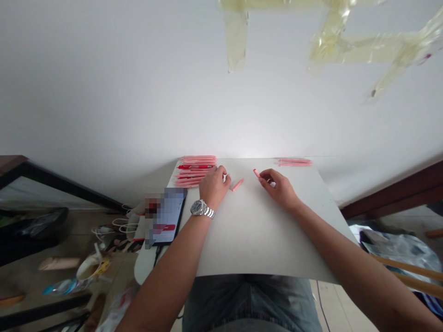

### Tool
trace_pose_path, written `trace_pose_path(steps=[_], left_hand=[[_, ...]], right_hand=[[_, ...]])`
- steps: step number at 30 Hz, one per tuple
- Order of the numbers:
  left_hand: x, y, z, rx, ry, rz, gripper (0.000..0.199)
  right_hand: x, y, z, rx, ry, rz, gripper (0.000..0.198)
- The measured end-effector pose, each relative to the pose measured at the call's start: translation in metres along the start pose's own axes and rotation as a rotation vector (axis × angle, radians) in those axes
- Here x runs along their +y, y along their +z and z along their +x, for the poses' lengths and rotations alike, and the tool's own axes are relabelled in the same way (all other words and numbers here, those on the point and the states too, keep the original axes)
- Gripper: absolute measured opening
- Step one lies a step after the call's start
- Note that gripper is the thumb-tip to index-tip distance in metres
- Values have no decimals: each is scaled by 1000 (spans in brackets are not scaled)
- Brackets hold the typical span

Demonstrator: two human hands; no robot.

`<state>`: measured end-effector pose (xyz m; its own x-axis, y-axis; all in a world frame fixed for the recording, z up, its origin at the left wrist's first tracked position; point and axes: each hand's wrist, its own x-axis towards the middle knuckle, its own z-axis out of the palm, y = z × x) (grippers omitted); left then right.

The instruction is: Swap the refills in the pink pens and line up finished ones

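Note:
My right hand (278, 186) is closed, its thumb and fingertips pinching a short pink pen part (256, 173) that points up and left. Another pink pen part (237, 185) lies slanted on the white table between my hands. My left hand (215, 184), with a metal watch on the wrist, is curled at the right end of a row of pink pens (190, 176). Its thumb and fingertips come together, and I cannot make out what is between them. A red pen (194, 167) lies among the pink ones.
A small bundle of pink sticks (295, 162) lies at the table's back right, by the wall. A phone or tablet (169, 216) with a cable rests on the left side. The white table (263, 244) meets a wall with yellowed tape (237, 37). A cup (90, 267) stands lower left.

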<state>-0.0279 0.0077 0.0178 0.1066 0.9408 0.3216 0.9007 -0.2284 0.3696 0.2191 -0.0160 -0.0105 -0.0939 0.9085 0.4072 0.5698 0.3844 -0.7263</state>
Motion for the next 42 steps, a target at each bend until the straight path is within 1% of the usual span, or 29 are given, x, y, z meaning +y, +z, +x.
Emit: trace_pose_path(steps=[2, 5, 7, 8, 10, 13, 19, 23, 29, 38, 42], left_hand=[[4, 1, -1, -34, 115, -84, 10], [10, 5, -4, -129, 344, -173, 14], [14, 8, -6, -175, 411, -154, 15], [16, 9, -7, -189, 419, -137, 15], [17, 12, -8, -202, 406, -112, 15], [17, 12, -8, -185, 344, -105, 16], [10, 6, -1, -35, 120, -30, 12], [4, 5, 1, 21, 37, 10, 9], [1, 7, 1, 27, -12, 24, 7], [0, 11, 0, 6, -34, 55, 8], [0, 11, -1, 17, -31, 72, 8]], right_hand=[[0, 0, 0, -3, -2, 6, 27], [1, 1, 0, 2, -14, 10, 26], [1, 1, 1, 8, -22, 8, 25], [2, 1, 1, 12, -24, 8, 25], [2, 1, 1, 18, -23, 8, 25], [2, 1, 1, 16, -16, 10, 27], [-2, 0, 1, 14, 13, 16, 28], [-2, 0, 1, 8, 27, 20, 28], [0, 0, 1, 8, 21, 26, 27], [-2, 0, 0, 8, 23, 21, 28], [-2, 0, 0, 14, 25, 14, 26]])
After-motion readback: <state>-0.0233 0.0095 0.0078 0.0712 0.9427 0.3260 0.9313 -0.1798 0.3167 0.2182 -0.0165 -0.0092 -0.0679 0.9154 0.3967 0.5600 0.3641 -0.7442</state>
